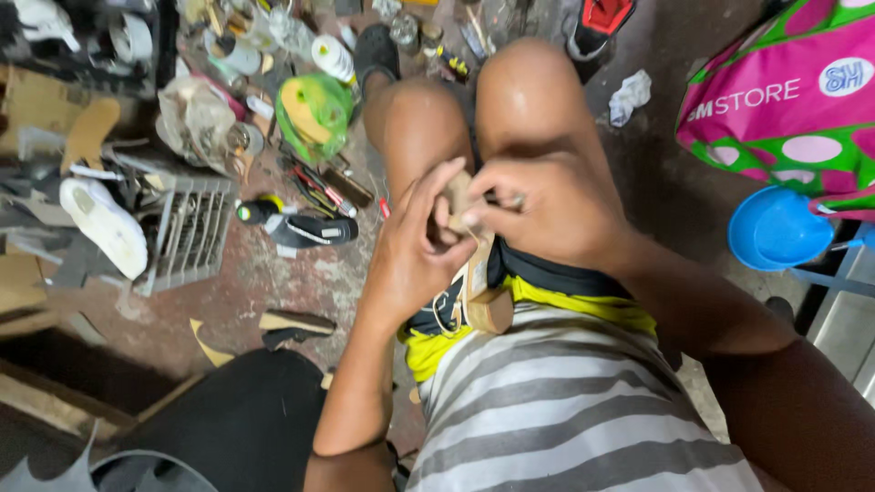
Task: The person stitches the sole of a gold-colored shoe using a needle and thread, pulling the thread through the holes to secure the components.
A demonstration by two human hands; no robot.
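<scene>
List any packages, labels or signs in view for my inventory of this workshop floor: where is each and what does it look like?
Shopping bag: top right, pink with green edges, pale dots, white lettering, round blue logo.
Green plastic bag: floor, upper centre-left, crumpled, something yellow inside.
White bottle: top centre, lying down, its label unreadable.

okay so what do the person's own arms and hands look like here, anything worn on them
Both arms are bare with no sleeves reaching them. The left hand and right hand wear no gloves, and no watch or bracelet shows. Whether a ring is worn is too blurred to tell.
</scene>
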